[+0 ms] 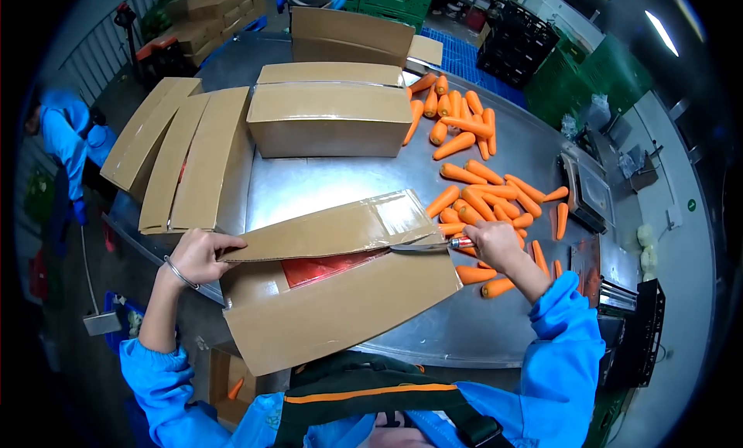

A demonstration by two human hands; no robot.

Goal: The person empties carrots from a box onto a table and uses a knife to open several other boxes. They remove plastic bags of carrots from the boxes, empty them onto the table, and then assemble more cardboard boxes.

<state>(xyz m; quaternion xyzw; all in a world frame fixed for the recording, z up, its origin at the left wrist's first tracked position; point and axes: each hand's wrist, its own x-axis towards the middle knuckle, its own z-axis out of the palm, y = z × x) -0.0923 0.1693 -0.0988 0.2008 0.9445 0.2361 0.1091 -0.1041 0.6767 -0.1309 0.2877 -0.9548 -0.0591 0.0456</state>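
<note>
As the head view shows it, the left grip [200, 254] is clamped on the end of a lifted flap [329, 227], while the right grip [495, 245] is closed around the handle of a knife [422, 247]. The flap belongs to the nearest carton [340, 312], which sits tilted at the front of the desk [302, 189], close to the person's body. The blade lies along the gap between the two top flaps, near the taped right end, so the step in hand seems to be slitting the top seam. Carrying the cut on would call for a firm hold on the flap and a shallow blade, since a red lining [321, 270] shows through the gap and could be nicked. What the lining covers is hidden.

Beyond it stands a box with its top flaps down [329, 123], contents out of sight. Two more boxes lean together at the left; the nearer one [209, 169] shows a sliver of red between its flaps. Farther back, an upright cardboard flap [352, 36] rises behind the others. Loose carrots [484, 200] lie heaped beside the cartons, just past the knife. Below the desk edge, an open box [220, 367] holds a single carrot [236, 388].
</note>
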